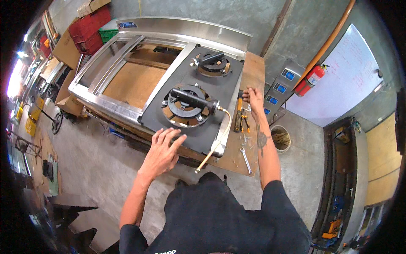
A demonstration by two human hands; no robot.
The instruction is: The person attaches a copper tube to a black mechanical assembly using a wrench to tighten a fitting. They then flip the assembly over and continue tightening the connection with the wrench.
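My left hand (165, 149) is open, fingers spread over the front edge of the stove's black top plate (165, 136). Just beyond it, a round burner (186, 108) with a black tube across it sits in the front opening. A thin brass-coloured gas pipe (216, 149) curves from the tube's end past the front edge. A second burner (213, 63) sits farther back. On the right, my right hand (253, 99) has its fingers curled together above the wooden board, close to a yellow-and-black tool (239, 111); what they hold, if anything, is hidden.
Beside the stove, the board carries orange-handled pliers (245, 123), small loose parts and a combination wrench (246, 161). A bucket (281, 139) stands on the floor at right. A fire extinguisher (310, 80) and whiteboard (342, 76) are on the wall. Red crates (89, 31) are stacked behind left.
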